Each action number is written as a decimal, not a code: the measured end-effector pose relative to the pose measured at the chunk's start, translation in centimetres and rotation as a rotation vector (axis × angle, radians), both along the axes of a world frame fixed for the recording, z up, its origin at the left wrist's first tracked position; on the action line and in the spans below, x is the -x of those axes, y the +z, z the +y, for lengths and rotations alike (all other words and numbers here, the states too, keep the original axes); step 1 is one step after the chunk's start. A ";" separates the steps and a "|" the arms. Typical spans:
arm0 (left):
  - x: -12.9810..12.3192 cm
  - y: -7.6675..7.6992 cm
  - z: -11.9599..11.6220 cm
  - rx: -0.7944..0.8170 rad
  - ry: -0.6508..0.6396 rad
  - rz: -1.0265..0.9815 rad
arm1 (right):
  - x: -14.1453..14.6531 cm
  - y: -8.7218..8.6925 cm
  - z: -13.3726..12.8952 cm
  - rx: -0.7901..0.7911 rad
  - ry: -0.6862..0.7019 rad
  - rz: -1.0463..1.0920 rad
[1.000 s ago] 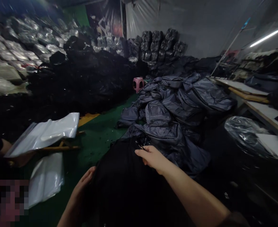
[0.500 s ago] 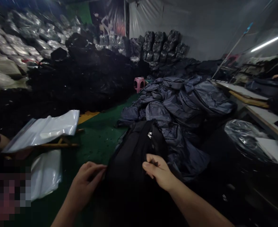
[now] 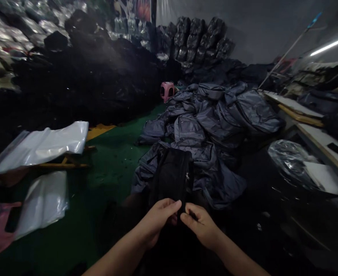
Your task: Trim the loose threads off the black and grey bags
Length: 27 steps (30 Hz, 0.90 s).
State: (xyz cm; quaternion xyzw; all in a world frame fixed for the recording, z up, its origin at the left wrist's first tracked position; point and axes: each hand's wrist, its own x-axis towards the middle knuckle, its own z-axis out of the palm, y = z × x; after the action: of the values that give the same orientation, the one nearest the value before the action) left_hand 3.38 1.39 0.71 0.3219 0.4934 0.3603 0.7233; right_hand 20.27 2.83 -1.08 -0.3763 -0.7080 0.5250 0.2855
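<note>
- Dim workroom, green floor (image 3: 114, 161), grey wall (image 3: 258, 34) at the back, lit tube lamp (image 3: 330, 45) at upper right.
- Left hand (image 3: 161, 214): thumb laid forward over curled fingers, apparently pinching black cloth.
- Right hand (image 3: 200, 222): just beside the left, thumb against bent forefinger, apparently pinching the same dark edge; cannot tell the exact seam or strap, nor anything tucked in the palm.
- Black zippered bag (image 3: 170, 168): directly ahead of both hands, near part lost in shadow, silver zipper pulls (image 3: 187, 176) toward its right edge.
- Possible slip or twist of the bag, given so narrow a pinch; easy to miss a seam or loose thread, with black on black in poor light.
- Beyond: heap of slate-grey bags (image 3: 190, 128), touching or apart, cannot tell; possible snagging of the zipper pulls on loose cloth there, if dragged across.
- Farther left: clear plastic sleeves (image 3: 53, 142) above a wooden stand (image 3: 62, 165).
- Farther right: white-topped table (image 3: 318, 136).
- Deepest: pink stool (image 3: 167, 91), then black wrapped bundles (image 3: 196, 40).
</note>
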 end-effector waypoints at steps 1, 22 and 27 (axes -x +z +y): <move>-0.3 -0.1 0.2 0.009 -0.004 0.018 | -0.2 0.1 -0.1 -0.004 -0.003 -0.012; 0.8 -0.6 -3.3 -0.020 0.083 0.182 | 1.4 0.1 -3.0 0.315 0.086 0.197; 1.6 1.2 -2.2 -0.340 -0.069 0.692 | 2.5 1.0 -3.5 0.182 0.141 0.143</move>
State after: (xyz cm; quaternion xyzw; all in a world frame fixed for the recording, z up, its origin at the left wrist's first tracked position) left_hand 1.81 -0.85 1.96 0.5560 0.6305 0.2826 0.4620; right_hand 17.79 -0.64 -0.05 -0.3114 -0.6601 0.6313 0.2623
